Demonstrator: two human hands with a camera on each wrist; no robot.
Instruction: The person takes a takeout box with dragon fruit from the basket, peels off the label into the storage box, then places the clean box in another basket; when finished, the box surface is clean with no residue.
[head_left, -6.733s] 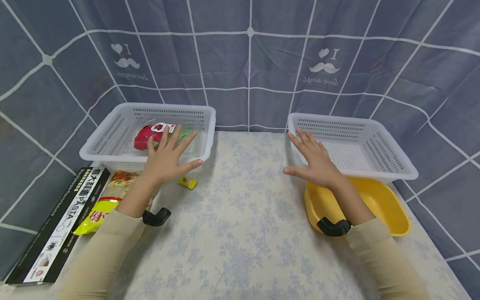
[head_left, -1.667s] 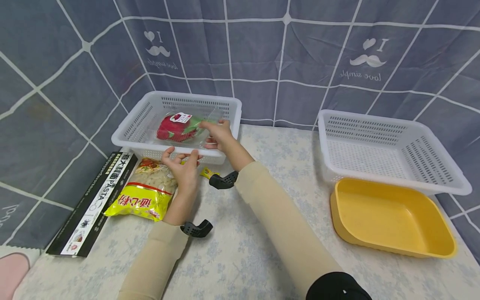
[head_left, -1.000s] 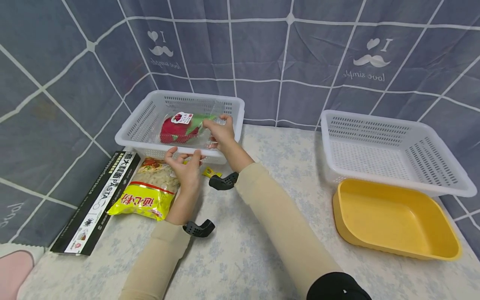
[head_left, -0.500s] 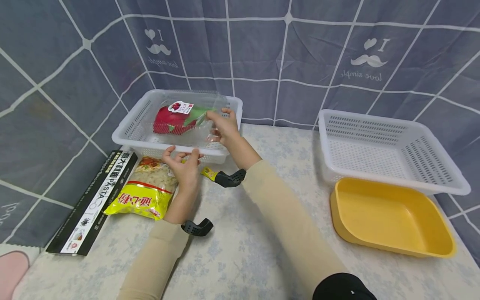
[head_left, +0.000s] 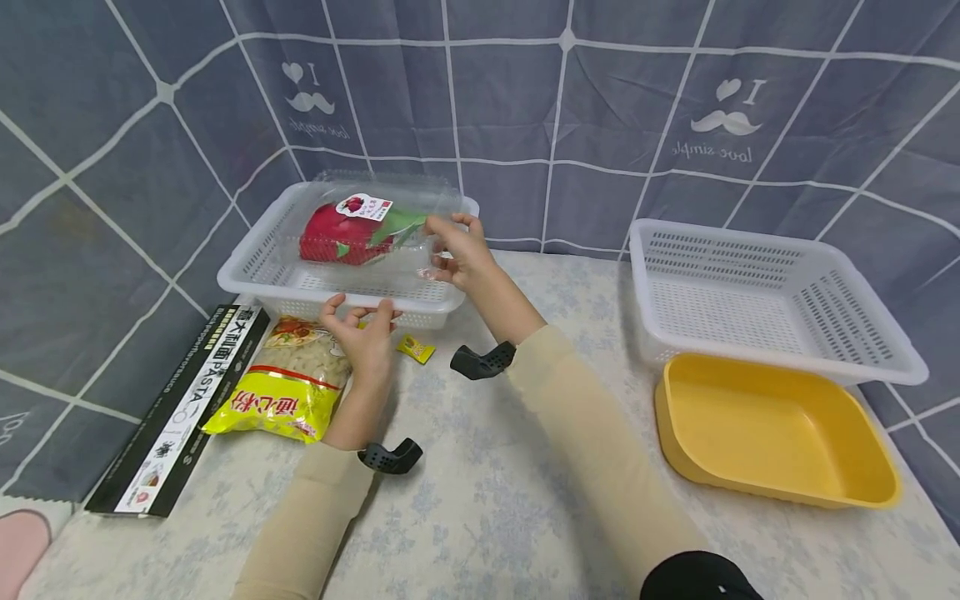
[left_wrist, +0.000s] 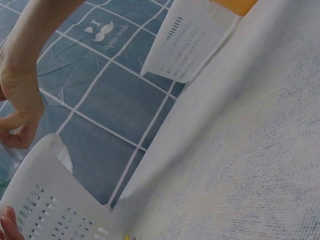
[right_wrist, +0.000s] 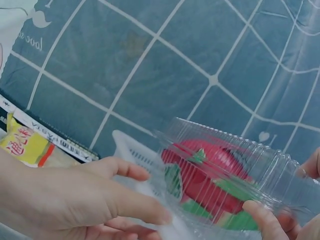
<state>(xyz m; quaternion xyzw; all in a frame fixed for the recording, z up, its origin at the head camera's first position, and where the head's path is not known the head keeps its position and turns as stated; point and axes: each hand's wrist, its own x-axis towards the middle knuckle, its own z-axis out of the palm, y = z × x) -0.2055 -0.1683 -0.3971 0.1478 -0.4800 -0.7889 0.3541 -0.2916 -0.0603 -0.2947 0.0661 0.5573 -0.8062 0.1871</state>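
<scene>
A clear plastic clamshell box (head_left: 412,260) holds a red dragon fruit (head_left: 330,235) with green tips and a white label on the lid. My right hand (head_left: 465,252) pinches the right end of the box, thumb on the near side, as the right wrist view also shows. The box is raised and tilted over the left white basket (head_left: 238,277), its back edge above the basket's far rim. My left hand (head_left: 366,343) holds the middle of that basket's front rim between thumb and fingers; some fingertips (left_wrist: 10,226) show in the left wrist view.
Left of my left hand lie a yellow pasta bag (head_left: 288,392) and a long black pasta box (head_left: 176,417). A small yellow packet (head_left: 416,348) sits before the basket. Another white basket (head_left: 750,292) and a yellow tub (head_left: 772,433) stand at the right. A patterned curtain (head_left: 517,125) hangs behind.
Both hands came from spread and hovering to the left basket. My right hand has lifted the clamshell box up from the basket and slightly right; my left hand has stayed on the rim.
</scene>
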